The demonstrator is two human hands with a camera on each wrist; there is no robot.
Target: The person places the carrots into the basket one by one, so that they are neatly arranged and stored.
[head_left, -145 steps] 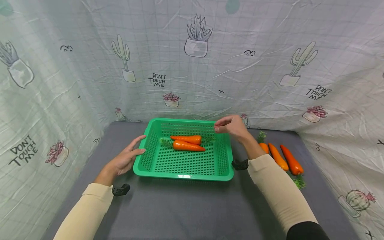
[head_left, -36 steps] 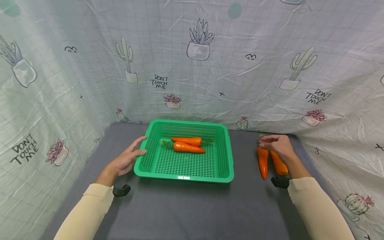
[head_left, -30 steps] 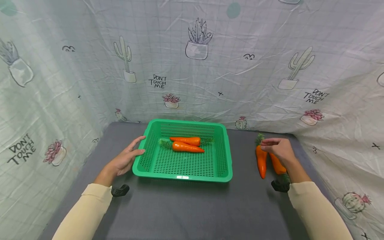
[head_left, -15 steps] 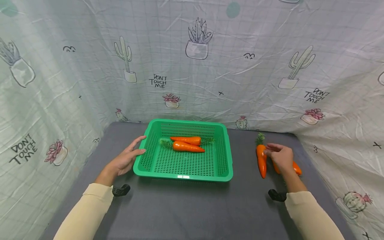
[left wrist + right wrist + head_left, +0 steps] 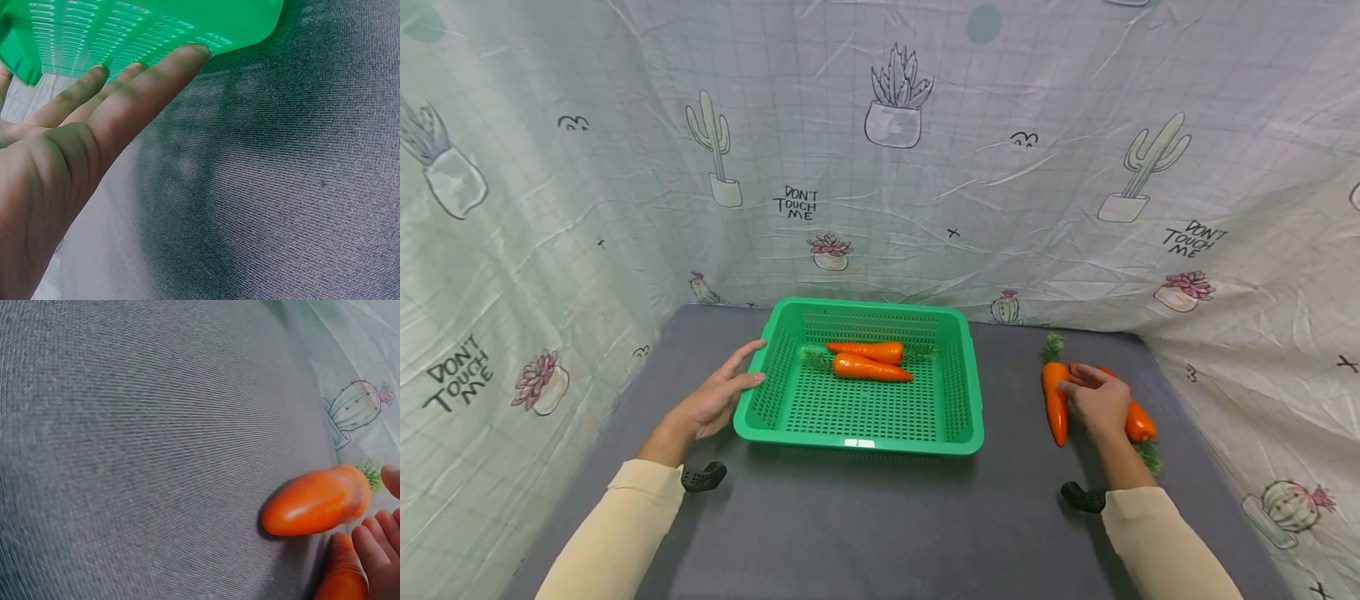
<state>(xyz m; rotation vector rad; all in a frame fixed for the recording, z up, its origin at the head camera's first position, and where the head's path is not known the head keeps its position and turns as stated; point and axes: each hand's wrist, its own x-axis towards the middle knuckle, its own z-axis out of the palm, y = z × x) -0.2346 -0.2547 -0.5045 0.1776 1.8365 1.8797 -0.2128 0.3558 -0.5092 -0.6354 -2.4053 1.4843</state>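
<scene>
My left hand (image 5: 707, 406) is resting flat on the grey table (image 5: 865, 517), fingers straight, their tips touching the left wall of the green basket (image 5: 760, 414); it is gripping nothing. Two carrots (image 5: 868, 359) are lying side by side inside the basket, toward its far end. My right hand (image 5: 1101, 402) is lying over the loose carrots well to the right of the basket. Its fingertips (image 5: 375, 540) are touching the middle carrot (image 5: 340, 578), largely hidden beneath them; whether they are closing on it I cannot tell. The left carrot (image 5: 1055, 400) is lying just beside my fingers, the right carrot (image 5: 1138, 421) beyond my knuckles.
</scene>
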